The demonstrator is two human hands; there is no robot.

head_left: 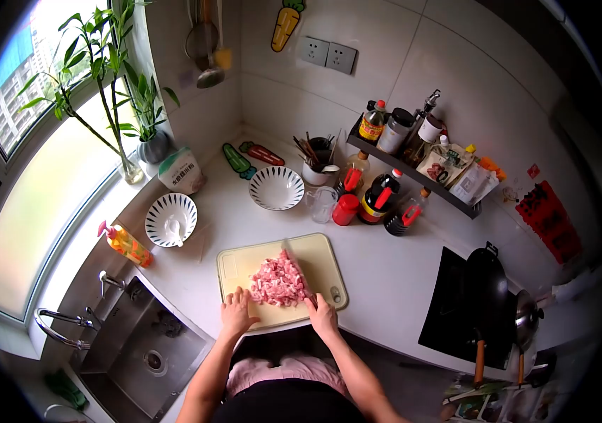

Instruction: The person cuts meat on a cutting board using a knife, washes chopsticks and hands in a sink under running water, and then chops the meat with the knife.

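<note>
A cream cutting board (234,264) lies on the counter in front of me, with a heap of chopped pink meat (278,280) in its middle. My right hand (323,317) is closed around the handle of a kitchen knife (296,266). The blade stands along the right side of the meat, pointing away from me and slightly blurred. On the board's near left corner rests my left hand (237,314), fingers spread and holding nothing, just left of the meat.
Left are a steel sink (114,352), an orange pump bottle (129,245) and a striped bowl (160,224) holding a white spoon. Behind the board stand another striped bowl (277,189), a glass pitcher (323,204) and several sauce bottles (375,204). A black wok (485,278) sits on the stove at right.
</note>
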